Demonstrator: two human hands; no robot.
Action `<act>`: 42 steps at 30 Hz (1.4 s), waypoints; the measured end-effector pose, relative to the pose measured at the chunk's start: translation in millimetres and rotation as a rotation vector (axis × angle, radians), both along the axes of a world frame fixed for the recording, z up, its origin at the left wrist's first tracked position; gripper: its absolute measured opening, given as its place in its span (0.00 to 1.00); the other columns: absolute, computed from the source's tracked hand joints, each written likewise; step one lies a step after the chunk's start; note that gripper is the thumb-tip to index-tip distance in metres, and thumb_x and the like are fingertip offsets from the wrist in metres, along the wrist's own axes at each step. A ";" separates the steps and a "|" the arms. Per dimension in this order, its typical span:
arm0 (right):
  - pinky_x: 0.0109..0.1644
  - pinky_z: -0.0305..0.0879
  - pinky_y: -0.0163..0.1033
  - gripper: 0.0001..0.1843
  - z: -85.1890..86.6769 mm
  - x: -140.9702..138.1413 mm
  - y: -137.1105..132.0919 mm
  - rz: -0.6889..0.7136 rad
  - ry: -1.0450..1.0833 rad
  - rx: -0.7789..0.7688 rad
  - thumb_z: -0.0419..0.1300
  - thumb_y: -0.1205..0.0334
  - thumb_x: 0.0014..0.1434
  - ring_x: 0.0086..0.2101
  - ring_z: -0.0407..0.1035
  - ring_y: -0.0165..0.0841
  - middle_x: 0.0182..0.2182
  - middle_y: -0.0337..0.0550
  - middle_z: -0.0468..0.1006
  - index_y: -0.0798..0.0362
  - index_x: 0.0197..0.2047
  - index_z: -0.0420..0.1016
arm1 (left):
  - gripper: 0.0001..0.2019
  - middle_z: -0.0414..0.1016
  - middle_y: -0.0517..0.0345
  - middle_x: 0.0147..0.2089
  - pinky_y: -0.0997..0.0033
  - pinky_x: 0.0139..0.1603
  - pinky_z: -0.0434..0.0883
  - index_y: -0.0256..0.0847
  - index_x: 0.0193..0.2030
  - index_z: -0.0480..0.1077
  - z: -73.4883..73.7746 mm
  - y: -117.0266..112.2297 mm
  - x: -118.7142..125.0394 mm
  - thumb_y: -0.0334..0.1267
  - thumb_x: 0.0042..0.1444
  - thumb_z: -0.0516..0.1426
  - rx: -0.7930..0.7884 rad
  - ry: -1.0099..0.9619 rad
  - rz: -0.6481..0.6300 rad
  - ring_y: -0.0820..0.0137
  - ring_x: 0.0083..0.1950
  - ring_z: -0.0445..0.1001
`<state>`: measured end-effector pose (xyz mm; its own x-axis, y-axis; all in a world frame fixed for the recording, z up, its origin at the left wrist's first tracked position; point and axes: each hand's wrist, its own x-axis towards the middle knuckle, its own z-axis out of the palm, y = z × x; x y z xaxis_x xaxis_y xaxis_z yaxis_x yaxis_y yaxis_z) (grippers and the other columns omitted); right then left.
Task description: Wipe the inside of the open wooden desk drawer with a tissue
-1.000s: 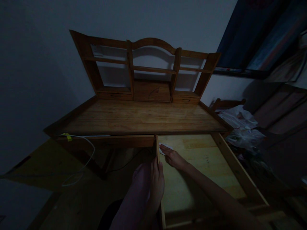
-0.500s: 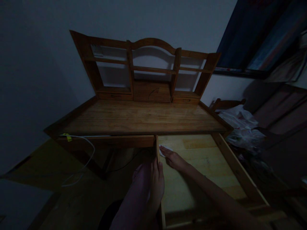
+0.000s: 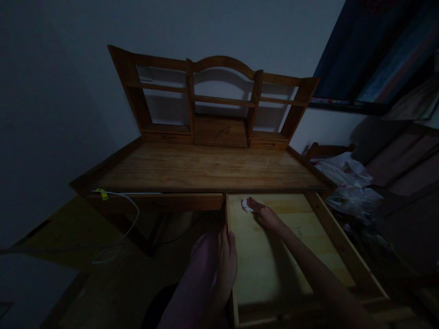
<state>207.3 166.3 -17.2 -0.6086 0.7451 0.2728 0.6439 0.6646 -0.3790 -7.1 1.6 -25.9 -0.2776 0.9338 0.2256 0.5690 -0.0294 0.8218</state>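
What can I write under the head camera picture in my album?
Right hand on a small white wad inside the open, pale wooden drawer, left hand on its side wall.

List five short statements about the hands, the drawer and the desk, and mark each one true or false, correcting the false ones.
1. The right hand has its fingers on a white cloth against the bottom of the open drawer. True.
2. The left hand lies flat in the middle of the drawer's bottom. False: it is at the drawer's left side wall.
3. A wooden shelf unit stands at the back of the desktop. True.
4. White plastic bags lie on the desktop. False: they are piled beyond its right side.
5. A yellow strip shows at the desk's front left. True.
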 end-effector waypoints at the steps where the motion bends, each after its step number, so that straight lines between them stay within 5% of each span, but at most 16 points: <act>1: 0.73 0.52 0.50 0.45 -2.7 7.9 3.4 -0.025 0.000 0.005 0.50 0.79 0.51 0.69 0.51 0.37 0.70 0.44 0.57 0.51 0.72 0.56 | 0.24 0.72 0.42 0.64 0.56 0.69 0.61 0.39 0.65 0.66 -1.3 1.5 0.7 0.40 0.68 0.42 -0.007 -0.002 0.003 0.58 0.68 0.66; 7: 0.72 0.53 0.49 0.39 -17.8 47.2 19.2 -0.249 -0.007 0.039 0.50 0.75 0.56 0.68 0.52 0.38 0.71 0.44 0.55 0.51 0.72 0.57 | 0.25 0.69 0.40 0.66 0.53 0.69 0.61 0.35 0.65 0.66 -16.0 5.6 0.2 0.35 0.67 0.40 -0.013 0.032 -0.023 0.58 0.70 0.64; 12: 0.72 0.53 0.51 0.35 -23.4 49.9 17.0 -0.367 -0.029 0.063 0.48 0.68 0.64 0.70 0.45 0.41 0.72 0.51 0.52 0.57 0.73 0.53 | 0.26 0.70 0.39 0.66 0.48 0.71 0.59 0.35 0.63 0.68 -24.1 3.1 -3.1 0.33 0.65 0.39 0.005 0.063 -0.062 0.57 0.71 0.62; 17: 0.74 0.47 0.51 0.34 -20.1 37.0 3.5 -0.279 -0.055 0.049 0.47 0.54 0.69 0.72 0.38 0.40 0.73 0.53 0.47 0.58 0.74 0.49 | 0.26 0.67 0.37 0.67 0.49 0.71 0.59 0.34 0.63 0.67 -12.0 4.1 -0.9 0.38 0.68 0.38 0.023 0.060 -0.043 0.54 0.70 0.63; 22: 0.73 0.48 0.53 0.34 -13.3 13.4 -6.8 -0.184 -0.014 0.016 0.46 0.51 0.71 0.71 0.41 0.39 0.73 0.51 0.47 0.53 0.75 0.47 | 0.24 0.70 0.40 0.65 0.56 0.67 0.64 0.37 0.66 0.63 3.5 3.8 2.1 0.42 0.70 0.42 0.042 -0.067 -0.002 0.60 0.66 0.68; 31: 0.72 0.52 0.54 0.30 -1.3 -41.2 -13.1 -0.016 0.087 -0.024 0.48 0.66 0.68 0.69 0.51 0.38 0.70 0.49 0.57 0.52 0.72 0.57 | 0.25 0.65 0.40 0.69 0.60 0.71 0.58 0.35 0.67 0.62 2.2 2.3 1.8 0.42 0.70 0.41 -0.019 -0.041 -0.022 0.61 0.71 0.62; 42: 0.73 0.52 0.52 0.38 -5.4 -65.2 -27.0 0.112 0.094 -0.021 0.49 0.75 0.60 0.69 0.48 0.36 0.71 0.45 0.54 0.51 0.73 0.54 | 0.24 0.67 0.41 0.67 0.59 0.69 0.61 0.37 0.67 0.62 11.7 -0.7 2.7 0.43 0.70 0.43 -0.021 -0.144 -0.026 0.61 0.69 0.64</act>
